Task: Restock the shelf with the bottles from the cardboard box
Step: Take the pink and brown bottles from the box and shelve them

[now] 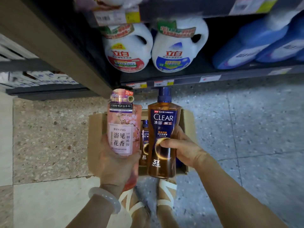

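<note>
We hold two bottles above the cardboard box [97,127] on the floor: our left hand [113,160] wraps the pink bottle [122,127], our right hand [182,148] grips the amber bottle [163,129]. One more amber bottle [145,142] lies inside the box. Two white jugs [128,48] stand on the shelf [181,76].

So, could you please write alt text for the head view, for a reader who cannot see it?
A person's left hand holds a pink Bayang bottle and the right hand an amber Clear bottle, above an open cardboard box on the floor. Another Clear bottle remains inside; white detergent jugs stand on the shelf ahead.
</note>
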{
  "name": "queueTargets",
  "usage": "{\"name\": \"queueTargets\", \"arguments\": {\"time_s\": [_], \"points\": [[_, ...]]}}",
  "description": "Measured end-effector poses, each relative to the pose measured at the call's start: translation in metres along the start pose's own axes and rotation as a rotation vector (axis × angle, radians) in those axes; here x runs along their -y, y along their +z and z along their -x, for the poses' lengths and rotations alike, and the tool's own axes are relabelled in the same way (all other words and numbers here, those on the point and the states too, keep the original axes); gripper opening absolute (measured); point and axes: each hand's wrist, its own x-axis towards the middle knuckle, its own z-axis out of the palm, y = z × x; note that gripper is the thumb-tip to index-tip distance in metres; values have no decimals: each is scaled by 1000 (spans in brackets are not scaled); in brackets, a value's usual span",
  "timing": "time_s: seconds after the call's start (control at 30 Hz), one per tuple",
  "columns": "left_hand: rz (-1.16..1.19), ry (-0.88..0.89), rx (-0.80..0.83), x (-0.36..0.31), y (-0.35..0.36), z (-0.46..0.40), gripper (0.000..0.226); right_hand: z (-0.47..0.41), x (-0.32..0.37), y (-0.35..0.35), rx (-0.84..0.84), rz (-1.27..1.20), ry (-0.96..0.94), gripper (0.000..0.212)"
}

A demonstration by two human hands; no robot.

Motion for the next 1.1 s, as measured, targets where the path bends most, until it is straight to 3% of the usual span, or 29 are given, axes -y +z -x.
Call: {"name": "queueTargets", "arguments": {"time_s": [0.17,0.3,0.43,0.63,0.8,1.1], "points": [[89,40,23,-60,-23,48,81,69,37,-3,-21,-1,-110,88],[134,101,50,-94,-45,84,86,136,62,-2,-35,-58,-219,77],[106,210,70,-133,-71,123,79,207,87,3,-66,-80,-315,84],[52,367,100,-198,-114,181,91,307,128,20,-132,-118,-473,79],[113,497,122,-250,-144,224,103,382,151,34,-189,-176,-615,78],[196,744,198,-326,-154,306,100,504,162,23,-308,-216,-793,80]]}}
